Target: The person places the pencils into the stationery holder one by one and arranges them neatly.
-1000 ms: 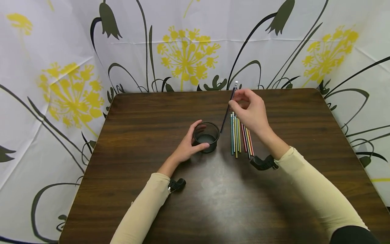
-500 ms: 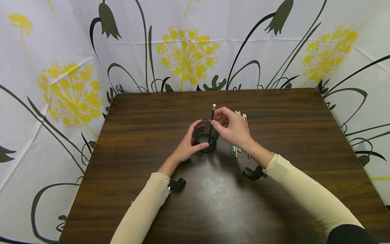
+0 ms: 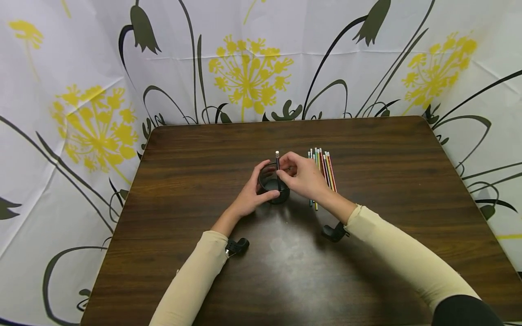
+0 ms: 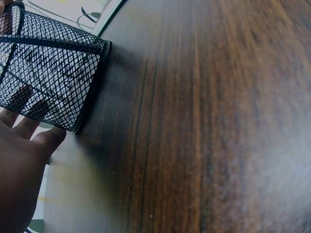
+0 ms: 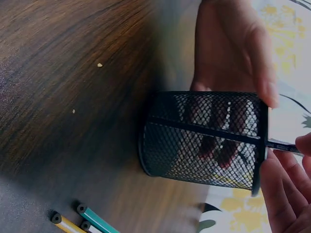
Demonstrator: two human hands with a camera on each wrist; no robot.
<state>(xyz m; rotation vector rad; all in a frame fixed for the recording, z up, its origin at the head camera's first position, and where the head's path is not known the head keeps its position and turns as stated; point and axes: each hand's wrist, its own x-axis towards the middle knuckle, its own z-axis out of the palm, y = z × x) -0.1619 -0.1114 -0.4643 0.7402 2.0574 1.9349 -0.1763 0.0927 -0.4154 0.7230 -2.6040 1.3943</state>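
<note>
A black mesh pencil cup stands upright on the table, its wire wall large in the right wrist view. My left hand grips it from the left, thumb at the near side and fingers round the far side. Between thumb and fingers, my right hand pinches a dark pencil with a white eraser on top. The pencil is upright, its lower part inside the cup and its upper end above the rim. In the left wrist view the cup shows with fingers behind its mesh.
Several coloured pencils lie side by side just right of the cup, partly hidden by the right hand and wrist. The brown wooden table ends at a patterned curtain behind.
My right hand has carried the dark pencil left from above the loose pencils and lowered it into the cup. The left hand has stayed still on the cup.
</note>
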